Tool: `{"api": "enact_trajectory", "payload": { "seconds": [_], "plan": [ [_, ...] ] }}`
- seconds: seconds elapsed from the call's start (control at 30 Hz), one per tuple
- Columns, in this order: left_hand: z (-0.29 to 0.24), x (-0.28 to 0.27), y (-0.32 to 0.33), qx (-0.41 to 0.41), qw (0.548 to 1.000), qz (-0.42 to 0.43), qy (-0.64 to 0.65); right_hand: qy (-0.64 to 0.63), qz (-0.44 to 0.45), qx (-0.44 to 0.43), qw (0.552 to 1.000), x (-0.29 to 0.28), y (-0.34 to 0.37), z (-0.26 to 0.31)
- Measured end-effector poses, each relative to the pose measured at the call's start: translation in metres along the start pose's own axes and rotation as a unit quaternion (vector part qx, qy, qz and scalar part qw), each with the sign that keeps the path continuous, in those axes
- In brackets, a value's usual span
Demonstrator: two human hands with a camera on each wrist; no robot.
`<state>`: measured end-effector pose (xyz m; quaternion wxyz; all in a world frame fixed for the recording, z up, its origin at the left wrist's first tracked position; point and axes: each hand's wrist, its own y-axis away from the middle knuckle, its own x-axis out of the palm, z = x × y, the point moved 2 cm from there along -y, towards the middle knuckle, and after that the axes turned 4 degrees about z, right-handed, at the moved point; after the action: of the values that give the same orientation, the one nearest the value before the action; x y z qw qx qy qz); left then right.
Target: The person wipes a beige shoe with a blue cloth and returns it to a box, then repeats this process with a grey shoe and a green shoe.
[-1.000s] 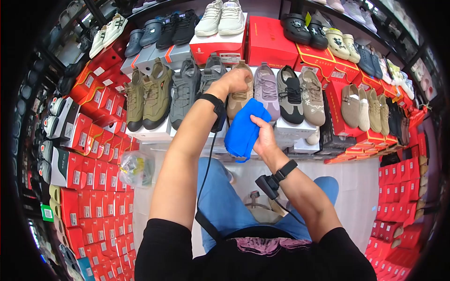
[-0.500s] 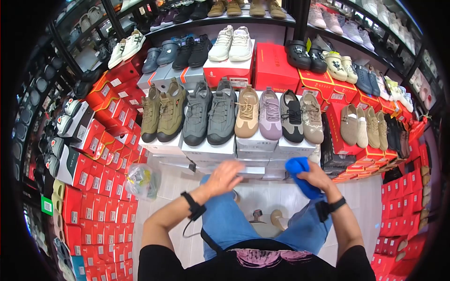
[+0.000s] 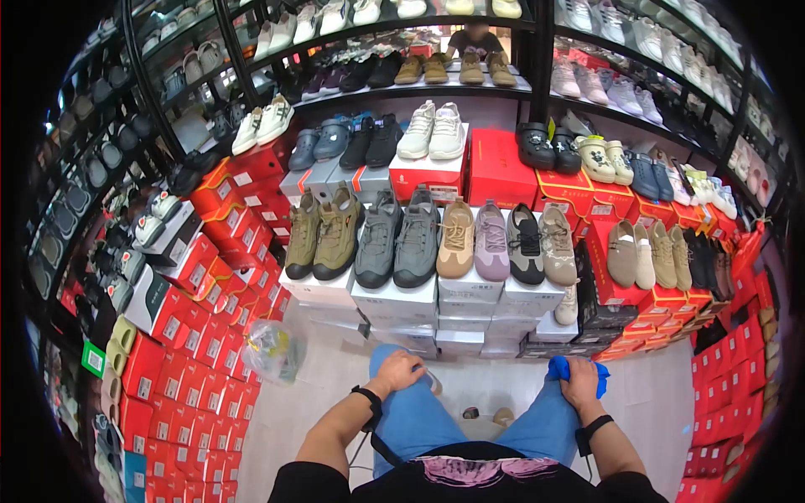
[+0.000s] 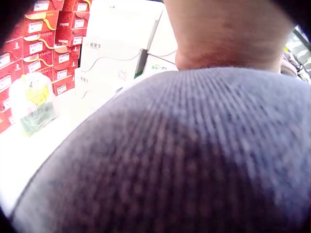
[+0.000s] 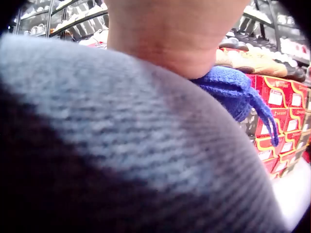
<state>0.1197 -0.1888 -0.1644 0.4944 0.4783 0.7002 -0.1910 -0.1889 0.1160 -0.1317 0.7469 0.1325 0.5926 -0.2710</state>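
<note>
My left hand point(image 3: 398, 370) rests on the left knee of the blue jeans point(image 3: 419, 415). It holds nothing in view, and its fingers drape over the knee. On the other knee lies my right hand point(image 3: 581, 384), gripping a bright blue cloth point(image 3: 602, 381) that bulges out on both sides of the fingers. A hanging loop dangles from the blue cloth point(image 5: 226, 80) in the right wrist view, where the fingers are hidden. Ahead of the knees stands a row of lace-up shoes, among them a tan shoe point(image 3: 455, 241), a purple shoe point(image 3: 491, 243) and a grey shoe point(image 3: 417, 239).
White shoeboxes point(image 3: 394, 318) carry the front row. Stacked red boxes point(image 3: 180, 381) line the left side, and more red boxes point(image 3: 721, 394) stand at right. A clear plastic bag point(image 3: 274, 352) sits on the floor. Shoe shelves point(image 3: 402, 92) rise behind, with a mirrored person point(image 3: 475, 40).
My left hand has left the tan shoe and come down onto the left knee. My right hand has carried the blue cloth back to the right knee. The head view has tilted up.
</note>
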Motion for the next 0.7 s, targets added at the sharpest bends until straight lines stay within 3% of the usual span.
{"api": "enact_trajectory", "payload": {
  "seconds": [0.13, 0.23, 0.43, 0.57, 0.7],
  "plan": [
    [-0.001, 0.005, 0.001, -0.013, 1.0, -0.009, -0.016, -0.016, 0.005, 0.007, 1.0, 0.006, -0.011, 0.009],
    [-0.006, 0.003, 0.004, -0.018, 1.0, 0.006, -0.024, -0.007, -0.017, -0.045, 0.999, 0.016, -0.018, 0.014],
    [0.001, 0.01, 0.013, -0.047, 0.999, 0.002, -0.016, -0.059, 0.02, -0.113, 0.992, 0.022, -0.029, 0.047],
    [0.009, 0.016, 0.023, -0.078, 0.996, -0.027, -0.012, -0.047, 0.039, -0.169, 0.984, 0.039, -0.029, 0.06],
    [0.015, 0.013, 0.032, -0.123, 0.989, -0.079, -0.007, -0.045, 0.061, -0.16, 0.984, 0.028, -0.034, 0.075]
  ]
}}
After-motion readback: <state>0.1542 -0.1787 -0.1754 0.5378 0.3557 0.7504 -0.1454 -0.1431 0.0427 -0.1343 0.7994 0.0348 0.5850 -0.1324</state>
